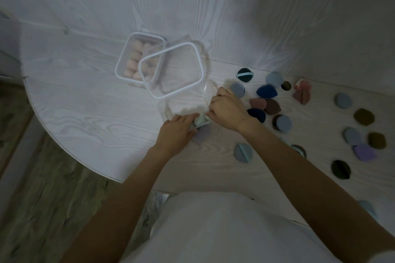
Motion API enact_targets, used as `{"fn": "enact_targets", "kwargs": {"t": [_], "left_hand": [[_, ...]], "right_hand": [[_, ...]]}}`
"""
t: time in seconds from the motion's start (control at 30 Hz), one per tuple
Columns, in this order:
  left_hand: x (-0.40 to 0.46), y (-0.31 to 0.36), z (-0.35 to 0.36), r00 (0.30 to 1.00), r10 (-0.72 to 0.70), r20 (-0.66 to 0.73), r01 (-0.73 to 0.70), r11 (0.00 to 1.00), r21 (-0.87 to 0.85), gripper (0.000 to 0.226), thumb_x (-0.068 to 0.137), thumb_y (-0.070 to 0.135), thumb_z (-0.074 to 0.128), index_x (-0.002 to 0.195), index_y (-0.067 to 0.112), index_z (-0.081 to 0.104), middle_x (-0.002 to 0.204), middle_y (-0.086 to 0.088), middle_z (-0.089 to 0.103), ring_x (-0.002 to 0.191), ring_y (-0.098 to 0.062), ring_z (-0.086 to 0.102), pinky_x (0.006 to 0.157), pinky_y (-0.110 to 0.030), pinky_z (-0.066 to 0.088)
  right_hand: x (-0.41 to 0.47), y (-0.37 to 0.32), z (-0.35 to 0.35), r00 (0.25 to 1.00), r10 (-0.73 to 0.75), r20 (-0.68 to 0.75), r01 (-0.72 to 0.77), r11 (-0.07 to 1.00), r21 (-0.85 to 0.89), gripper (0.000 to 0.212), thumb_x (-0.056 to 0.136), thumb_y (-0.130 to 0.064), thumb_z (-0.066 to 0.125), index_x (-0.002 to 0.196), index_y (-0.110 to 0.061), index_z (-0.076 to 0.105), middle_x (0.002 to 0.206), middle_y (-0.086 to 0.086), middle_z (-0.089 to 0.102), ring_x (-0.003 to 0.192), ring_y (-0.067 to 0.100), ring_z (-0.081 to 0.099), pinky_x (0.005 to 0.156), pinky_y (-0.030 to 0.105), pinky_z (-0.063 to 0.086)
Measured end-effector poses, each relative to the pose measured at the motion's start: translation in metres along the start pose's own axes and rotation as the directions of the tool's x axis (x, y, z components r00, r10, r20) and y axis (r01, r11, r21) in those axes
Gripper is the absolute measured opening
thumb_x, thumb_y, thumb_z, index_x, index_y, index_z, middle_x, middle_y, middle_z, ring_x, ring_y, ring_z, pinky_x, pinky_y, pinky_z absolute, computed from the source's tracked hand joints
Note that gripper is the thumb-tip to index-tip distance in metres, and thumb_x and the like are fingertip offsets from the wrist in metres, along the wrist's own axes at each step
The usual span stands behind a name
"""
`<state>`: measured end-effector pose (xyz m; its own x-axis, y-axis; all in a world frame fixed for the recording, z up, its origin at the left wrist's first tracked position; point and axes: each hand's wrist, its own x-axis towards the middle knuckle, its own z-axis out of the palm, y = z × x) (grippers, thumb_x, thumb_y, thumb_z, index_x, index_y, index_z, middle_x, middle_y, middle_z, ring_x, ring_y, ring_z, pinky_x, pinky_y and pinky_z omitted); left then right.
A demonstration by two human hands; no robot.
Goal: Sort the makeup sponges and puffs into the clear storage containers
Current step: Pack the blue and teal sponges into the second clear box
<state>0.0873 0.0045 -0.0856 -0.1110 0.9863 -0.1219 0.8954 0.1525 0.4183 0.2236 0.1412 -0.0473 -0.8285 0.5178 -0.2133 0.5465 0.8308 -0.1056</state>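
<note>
A clear container (188,102) stands in front of me on the white table (85,96). My left hand (176,132) holds a pale mint sponge (199,120) at the container's near corner. My right hand (226,111) grips the container's right rim. Behind it a clear box (128,60) holds several pink sponges, and a white-rimmed lid (171,70) leans across it. Several sponges and puffs lie loose to the right, among them a dark blue sponge (267,91), a brown sponge (272,106) and a lilac puff (363,152). A purple puff (202,134) lies beside my left hand.
The table's curved edge (64,147) runs along the left, with wood-look floor (42,198) below it. A white wood-grain wall (192,6) stands right behind the boxes. My white top (224,230) fills the bottom of the view.
</note>
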Motion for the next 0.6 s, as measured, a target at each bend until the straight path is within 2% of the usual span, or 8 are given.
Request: {"fn": "enact_targets", "kwargs": {"t": [0.1,0.17,0.23,0.3,0.37,0.43,0.5,0.6], "left_hand": [[0.001,0.000,0.000,1.000,0.010,-0.006,-0.010,1.000,0.006,0.044,0.089,0.031,0.057,0.130,0.019,0.050,0.121,-0.003,0.060,0.106,-0.028,0.055,0.074,-0.037,0.044],[0.001,0.001,0.001,1.000,0.017,-0.007,-0.017,1.000,0.012,0.044,0.088,0.029,0.057,0.131,0.019,0.050,0.123,-0.004,0.059,0.105,-0.029,0.055,0.075,-0.038,0.044],[0.000,0.002,0.002,1.000,0.025,-0.012,-0.025,1.000,0.019,0.045,0.089,0.028,0.057,0.132,0.019,0.049,0.126,-0.003,0.058,0.105,-0.029,0.055,0.076,-0.038,0.044],[-0.001,0.002,0.003,0.999,0.029,-0.026,-0.029,0.999,0.017,0.045,0.088,0.026,0.058,0.132,0.018,0.050,0.126,-0.004,0.058,0.105,-0.030,0.055,0.077,-0.039,0.045],[-0.003,0.003,0.003,0.999,0.030,-0.038,-0.030,0.999,0.016,0.044,0.088,0.024,0.059,0.130,0.016,0.052,0.124,-0.005,0.059,0.103,-0.031,0.056,0.077,-0.039,0.045],[-0.004,0.004,0.005,0.998,0.034,-0.045,-0.033,0.999,0.021,0.043,0.087,0.022,0.060,0.129,0.015,0.052,0.124,-0.006,0.060,0.102,-0.032,0.056,0.076,-0.039,0.045],[-0.003,0.003,0.006,0.999,0.031,-0.043,-0.030,0.999,0.022,0.042,0.088,0.021,0.059,0.129,0.015,0.052,0.125,-0.006,0.059,0.103,-0.033,0.056,0.077,-0.038,0.044],[-0.003,0.002,0.005,0.999,0.031,-0.042,-0.031,1.000,0.007,0.042,0.089,0.020,0.060,0.130,0.015,0.052,0.126,-0.008,0.059,0.105,-0.034,0.055,0.078,-0.039,0.044]], "right_hand": [[-0.016,0.007,0.007,0.988,0.040,-0.151,-0.015,0.987,0.162,0.031,0.092,-0.030,0.051,0.091,-0.008,0.072,0.102,0.000,0.067,0.103,0.022,0.047,0.085,0.029,0.025],[-0.030,0.010,0.005,0.958,0.096,-0.271,-0.013,0.956,0.293,0.022,0.090,-0.025,0.056,0.090,-0.011,0.072,0.106,0.001,0.068,0.103,0.022,0.050,0.086,0.030,0.029],[-0.050,0.015,0.003,0.881,0.223,-0.417,-0.036,0.911,0.410,0.015,0.088,-0.017,0.058,0.088,-0.010,0.071,0.101,0.004,0.069,0.097,0.017,0.051,0.084,0.030,0.034],[-0.078,0.023,0.005,0.792,0.398,-0.462,-0.125,0.848,0.515,0.012,0.086,-0.010,0.057,0.088,-0.005,0.068,0.090,0.009,0.067,0.084,0.019,0.054,0.075,0.028,0.038],[-0.106,0.036,0.016,0.784,0.527,-0.329,-0.315,0.793,0.521,0.014,0.086,-0.008,0.059,0.098,-0.003,0.064,0.090,0.015,0.064,0.081,0.027,0.057,0.068,0.031,0.041],[-0.128,0.048,0.033,0.805,0.585,-0.099,-0.524,0.779,0.343,0.032,0.086,-0.020,0.063,0.114,-0.006,0.057,0.101,0.018,0.062,0.091,0.032,0.055,0.073,0.036,0.042],[-0.137,0.051,0.043,0.797,0.603,0.040,-0.591,0.763,0.264,0.047,0.082,-0.035,0.067,0.119,-0.009,0.052,0.108,0.016,0.061,0.097,0.033,0.053,0.078,0.038,0.042],[-0.133,0.047,0.047,0.811,0.574,0.114,-0.575,0.748,0.332,0.052,0.083,-0.043,0.064,0.123,-0.012,0.050,0.109,0.014,0.063,0.097,0.030,0.057,0.077,0.037,0.046]]}}
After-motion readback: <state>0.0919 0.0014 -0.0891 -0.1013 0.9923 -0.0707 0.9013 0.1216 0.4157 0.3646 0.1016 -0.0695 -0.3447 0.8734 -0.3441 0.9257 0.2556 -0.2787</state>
